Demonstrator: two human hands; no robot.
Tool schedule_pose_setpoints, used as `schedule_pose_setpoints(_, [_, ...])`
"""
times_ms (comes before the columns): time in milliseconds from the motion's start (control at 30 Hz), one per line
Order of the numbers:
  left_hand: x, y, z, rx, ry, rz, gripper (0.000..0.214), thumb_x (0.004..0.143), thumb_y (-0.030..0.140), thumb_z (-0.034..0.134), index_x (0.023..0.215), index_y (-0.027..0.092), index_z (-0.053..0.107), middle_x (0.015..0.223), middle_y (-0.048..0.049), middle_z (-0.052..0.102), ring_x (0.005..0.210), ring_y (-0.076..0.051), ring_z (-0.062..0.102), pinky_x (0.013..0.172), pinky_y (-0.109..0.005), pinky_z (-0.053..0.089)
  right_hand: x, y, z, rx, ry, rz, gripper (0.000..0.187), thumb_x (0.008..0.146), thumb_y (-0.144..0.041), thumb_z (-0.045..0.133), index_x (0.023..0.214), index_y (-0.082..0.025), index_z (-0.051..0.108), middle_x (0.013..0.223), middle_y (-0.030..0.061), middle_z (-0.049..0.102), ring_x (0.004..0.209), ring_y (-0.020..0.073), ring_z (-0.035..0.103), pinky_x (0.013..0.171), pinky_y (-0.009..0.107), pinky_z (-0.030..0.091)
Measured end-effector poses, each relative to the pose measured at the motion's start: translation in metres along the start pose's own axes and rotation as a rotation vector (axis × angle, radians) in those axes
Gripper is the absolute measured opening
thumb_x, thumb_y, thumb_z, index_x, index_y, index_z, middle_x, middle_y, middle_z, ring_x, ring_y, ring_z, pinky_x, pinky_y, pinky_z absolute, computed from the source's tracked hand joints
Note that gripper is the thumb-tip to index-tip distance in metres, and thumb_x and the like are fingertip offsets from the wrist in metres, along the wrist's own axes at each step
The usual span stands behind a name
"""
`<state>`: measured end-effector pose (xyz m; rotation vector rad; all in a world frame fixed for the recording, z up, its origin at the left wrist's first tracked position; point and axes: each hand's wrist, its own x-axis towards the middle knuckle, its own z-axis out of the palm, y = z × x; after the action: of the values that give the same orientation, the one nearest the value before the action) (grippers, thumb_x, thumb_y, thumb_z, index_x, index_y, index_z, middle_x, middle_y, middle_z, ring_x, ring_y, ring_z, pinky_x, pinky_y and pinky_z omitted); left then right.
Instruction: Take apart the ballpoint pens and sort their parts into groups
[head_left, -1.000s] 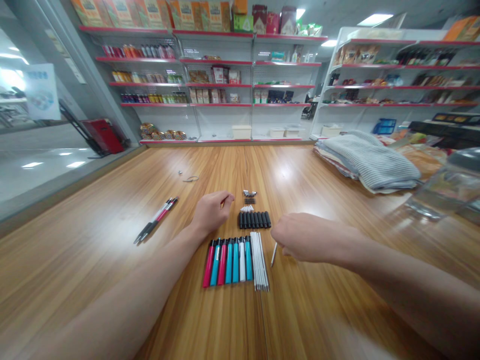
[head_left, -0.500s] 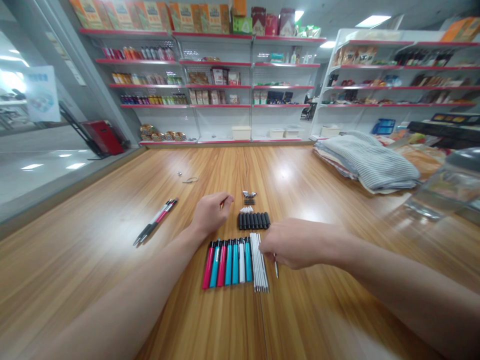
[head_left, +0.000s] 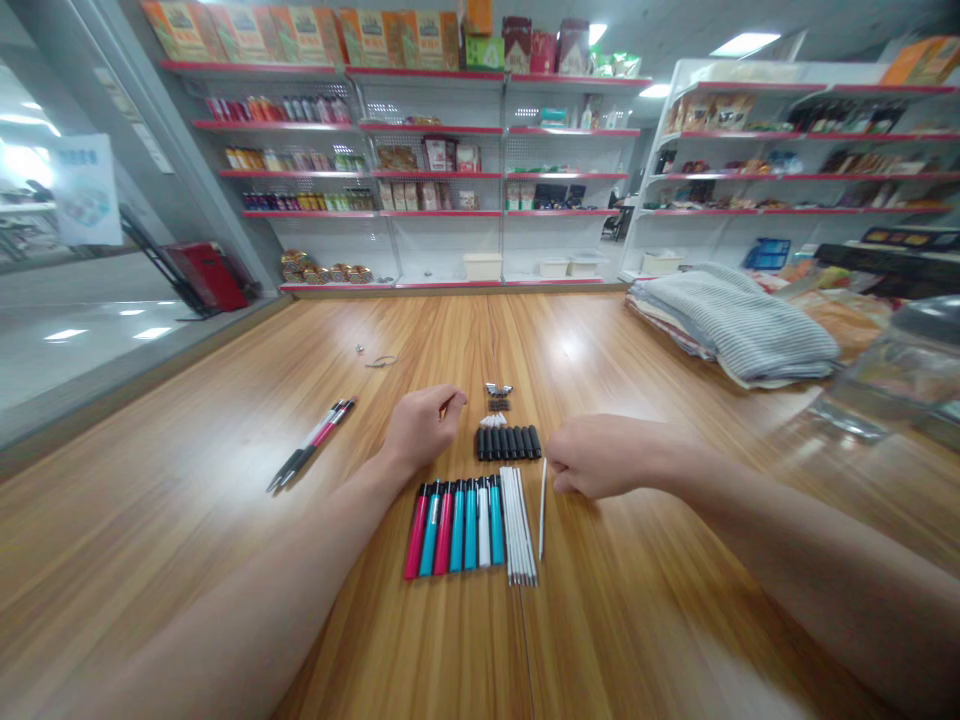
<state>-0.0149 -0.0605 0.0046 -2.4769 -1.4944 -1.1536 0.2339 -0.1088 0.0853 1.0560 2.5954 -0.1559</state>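
Note:
My left hand (head_left: 424,428) rests on the table left of the small parts, fingers curled into a pinch; what they hold, if anything, is hidden. My right hand (head_left: 600,455) is closed, its fingertips beside the upper end of a single white pen refill (head_left: 542,515), which shows whole. Left of that refill lies a bundle of white refills (head_left: 517,525), then a row of pink, blue and white pen barrels (head_left: 457,525). Above them are black rubber grips (head_left: 508,442), small white tips (head_left: 493,420), dark springs (head_left: 499,405) and silvery clip-like pieces (head_left: 499,389).
Assembled pens (head_left: 311,445) lie together at the left. Farther back are a curled band (head_left: 381,361) and a tiny silvery piece (head_left: 359,348). Folded striped cloth (head_left: 739,325) and a clear container (head_left: 885,370) occupy the right side. Stocked shelves (head_left: 435,170) stand behind the table.
My right hand has moved up and slightly right. The single refill, earlier partly covered by it, now shows whole and a little farther left. My left hand has stayed put.

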Motion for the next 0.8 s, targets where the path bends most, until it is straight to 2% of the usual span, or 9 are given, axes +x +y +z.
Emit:
schedule_pose_setpoints(133, [0.000, -0.001, 0.001, -0.002, 0.011, -0.001, 0.026, 0.091, 0.031, 0.045, 0.082, 0.018, 0.066, 0.076, -0.0042, 0.068, 0.070, -0.015, 0.061, 0.065, -0.025, 0.042, 0.002, 0.006, 0.001, 0.037, 0.099, -0.100, 0.024, 0.075, -0.017, 0.051, 0.091, -0.019, 0.069, 0.082, 0.0064, 0.067, 0.067, 0.0160, 0.057, 0.054, 0.024, 0.029])
schedule_pose_setpoints(433, [-0.001, 0.001, 0.000, -0.023, 0.013, -0.004, 0.025, 0.091, 0.029, 0.045, 0.082, 0.018, 0.066, 0.077, -0.0040, 0.068, 0.070, -0.015, 0.061, 0.066, -0.024, 0.043, 0.011, -0.008, 0.009, 0.057, 0.116, -0.291, 0.017, 0.078, -0.016, 0.050, 0.084, -0.019, 0.066, 0.077, 0.0034, 0.065, 0.064, 0.0135, 0.053, 0.054, 0.025, 0.027])
schedule_pose_setpoints(533, [-0.001, 0.000, 0.000, -0.023, 0.018, -0.005, 0.025, 0.091, 0.029, 0.045, 0.082, 0.018, 0.066, 0.076, -0.0039, 0.068, 0.070, -0.015, 0.061, 0.065, -0.024, 0.043, 0.010, -0.010, 0.008, 0.028, 0.161, -0.288, 0.016, 0.079, -0.018, 0.048, 0.083, -0.019, 0.064, 0.076, 0.0036, 0.064, 0.061, 0.0131, 0.052, 0.052, 0.025, 0.025])
schedule_pose_setpoints(633, [-0.001, -0.001, 0.001, -0.023, 0.017, -0.002, 0.025, 0.091, 0.029, 0.045, 0.082, 0.018, 0.065, 0.077, -0.0039, 0.068, 0.071, -0.015, 0.061, 0.065, -0.024, 0.043, 0.006, -0.012, 0.005, -0.016, 0.194, -0.221, 0.017, 0.080, -0.021, 0.048, 0.082, -0.018, 0.065, 0.073, 0.0050, 0.063, 0.058, 0.0133, 0.051, 0.050, 0.025, 0.024])
schedule_pose_setpoints(733, [-0.001, 0.000, 0.001, -0.030, 0.020, 0.004, 0.024, 0.091, 0.029, 0.045, 0.082, 0.018, 0.065, 0.078, -0.0037, 0.068, 0.072, -0.015, 0.061, 0.066, -0.025, 0.043, 0.002, -0.016, 0.001, -0.030, 0.129, -0.181, 0.017, 0.075, -0.028, 0.056, 0.078, -0.015, 0.067, 0.071, 0.0064, 0.064, 0.059, 0.0145, 0.052, 0.050, 0.025, 0.025])
schedule_pose_setpoints(800, [-0.001, 0.000, 0.000, -0.033, 0.024, 0.005, 0.024, 0.091, 0.029, 0.045, 0.083, 0.018, 0.065, 0.078, -0.0038, 0.068, 0.072, -0.015, 0.062, 0.067, -0.025, 0.044, 0.000, -0.018, 0.000, -0.021, 0.065, -0.158, 0.027, 0.073, -0.039, 0.061, 0.074, -0.014, 0.068, 0.069, 0.0081, 0.064, 0.058, 0.0157, 0.054, 0.050, 0.025, 0.028])
